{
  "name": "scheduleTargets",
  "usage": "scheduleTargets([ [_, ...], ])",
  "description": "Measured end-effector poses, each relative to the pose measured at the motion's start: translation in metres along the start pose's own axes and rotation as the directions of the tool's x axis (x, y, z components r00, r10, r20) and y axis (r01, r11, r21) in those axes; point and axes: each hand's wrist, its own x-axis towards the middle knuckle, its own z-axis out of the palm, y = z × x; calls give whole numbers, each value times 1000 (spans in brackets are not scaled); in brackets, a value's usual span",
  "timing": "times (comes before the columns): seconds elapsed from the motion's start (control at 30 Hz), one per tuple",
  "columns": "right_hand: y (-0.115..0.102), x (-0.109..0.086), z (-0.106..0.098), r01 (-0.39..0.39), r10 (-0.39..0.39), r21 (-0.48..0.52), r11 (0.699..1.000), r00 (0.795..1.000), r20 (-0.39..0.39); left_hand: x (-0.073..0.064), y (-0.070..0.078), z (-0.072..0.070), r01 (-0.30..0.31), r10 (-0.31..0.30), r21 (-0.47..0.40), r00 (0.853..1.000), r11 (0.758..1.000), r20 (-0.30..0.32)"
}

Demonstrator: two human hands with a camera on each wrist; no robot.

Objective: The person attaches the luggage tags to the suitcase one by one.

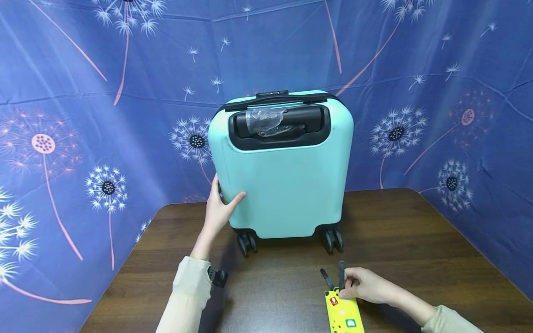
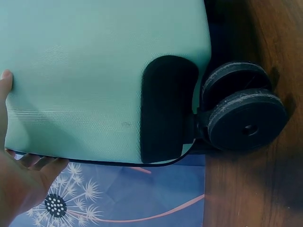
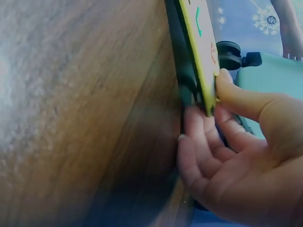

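Note:
A mint-green suitcase (image 1: 287, 189) stands upright on its wheels, its black handle recess (image 1: 280, 127) facing me. My left hand (image 1: 218, 208) grips its left edge, thumb on the near face and fingers round the side. In the left wrist view the fingertips (image 2: 35, 161) curl at the black seam close to a caster wheel (image 2: 246, 120). Near the front of the table, my right hand (image 1: 366, 284) pinches the top end of a yellow luggage tag (image 1: 343, 314) with small printed pictures. Two ends of its black strap (image 1: 342, 275) stick up above it.
The brown wooden table (image 1: 395, 231) reaches to a blue cloth with dandelions (image 1: 266, 51) hanging behind and at both sides. Clear plastic film (image 1: 264, 121) covers part of the suitcase's pull handle. A black wrist camera (image 1: 218, 277) sits on the left sleeve.

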Motion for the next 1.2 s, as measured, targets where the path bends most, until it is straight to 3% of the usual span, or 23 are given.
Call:
scheduleTargets([
  [0.17,-1,2,-2,36,-36,76,996,999,2,7,-23,5,-3,4,8,1000,1000,-13],
  [0.53,-8,-1,-13,3,-1,155,988,1000,-15,7,-24,10,-14,16,32,999,999,-45],
  [0.73,-15,-3,-16,57,-53,105,993,998,-44,5,-25,10,16,-14,42,998,999,-60],
  [0.9,-26,-7,-23,114,-110,42,993,990,-92,4,-27,10,8,-6,39,999,999,-52],
  [1.2,-50,-17,-40,162,-195,-160,974,955,-223,4,-27,12,6,-4,34,998,999,-69],
])
